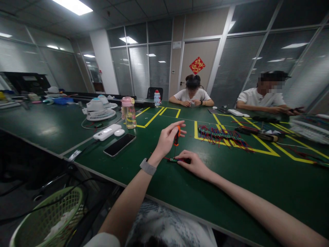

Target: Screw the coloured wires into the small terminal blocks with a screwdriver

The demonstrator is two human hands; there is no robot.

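My left hand point(168, 139), with a grey band on its wrist, has the orange and black handle of a screwdriver point(177, 137) between thumb and fingers. The screwdriver stands nearly upright, and its thin shaft reaches down to a small green circuit board point(172, 160) lying on the table. Red and dark wires come off the board's ends. My right hand point(191, 163) rests low on the table, fingertips pinched on the board's right end and its wires. Where the screwdriver tip meets the board is too small to make out.
Several wired circuit boards point(221, 134) lie in a row inside yellow tape at right. Left of my hands are a phone point(120, 144), a white power strip point(107, 132), a pink-lidded bottle point(129, 113) and white fans point(100, 109). Two people sit across the green table point(144, 168).
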